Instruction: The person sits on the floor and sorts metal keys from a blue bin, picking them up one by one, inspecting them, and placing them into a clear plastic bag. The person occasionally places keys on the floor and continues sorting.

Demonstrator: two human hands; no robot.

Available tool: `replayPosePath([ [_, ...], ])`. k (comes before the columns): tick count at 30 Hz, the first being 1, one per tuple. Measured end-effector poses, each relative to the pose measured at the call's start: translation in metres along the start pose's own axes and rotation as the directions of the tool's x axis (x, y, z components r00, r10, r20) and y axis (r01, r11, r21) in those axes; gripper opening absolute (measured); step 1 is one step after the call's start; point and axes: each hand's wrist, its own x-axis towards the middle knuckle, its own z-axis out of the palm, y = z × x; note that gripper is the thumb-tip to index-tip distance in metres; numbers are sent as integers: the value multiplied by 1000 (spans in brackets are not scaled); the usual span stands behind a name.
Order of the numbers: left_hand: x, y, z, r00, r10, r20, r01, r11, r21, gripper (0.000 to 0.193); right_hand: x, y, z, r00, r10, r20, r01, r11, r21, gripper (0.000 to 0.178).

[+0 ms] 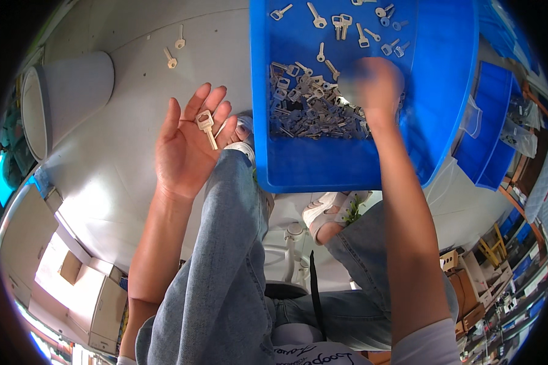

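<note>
My left hand (pixel 190 143) is palm up at the left of the blue bin, fingers loosely extended. It holds a silvery key (pixel 206 123) with a slotted squarish head, lying across the fingers; part of another slim metal piece shows between the fingers. My right hand (pixel 380 88) is over the heap of keys (pixel 316 109) inside the blue bin (pixel 323 167). Motion smears its fingers, and a grey rounded blur beside them is unclear. Several keys (pixel 345 24) lie scattered across the bin's far part.
Two loose keys (pixel 175 48) lie on the pale surface at the far left. Near them a white cylindrical bin (pixel 73 100) lies at the left. My jeans-clad legs (pixel 225 231) are below the blue bin. Blue trays (pixel 487 131) and clear bags stand at the right.
</note>
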Motion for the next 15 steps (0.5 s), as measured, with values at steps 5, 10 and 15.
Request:
replayPosePath([
  [5, 4, 0, 1, 998, -33, 57, 32, 999, 17, 44, -24, -32, 12, 969, -45, 241, 16, 992, 122, 22],
  [10, 2, -2, -2, 998, -46, 42, 45, 999, 24, 44, -24, -54, 27, 970, -130, 205, 109, 988, 110, 27],
  [15, 3, -2, -4, 998, -47, 38, 46, 999, 16, 43, -19, -35, 27, 946, -11, 323, -18, 996, 86, 16],
])
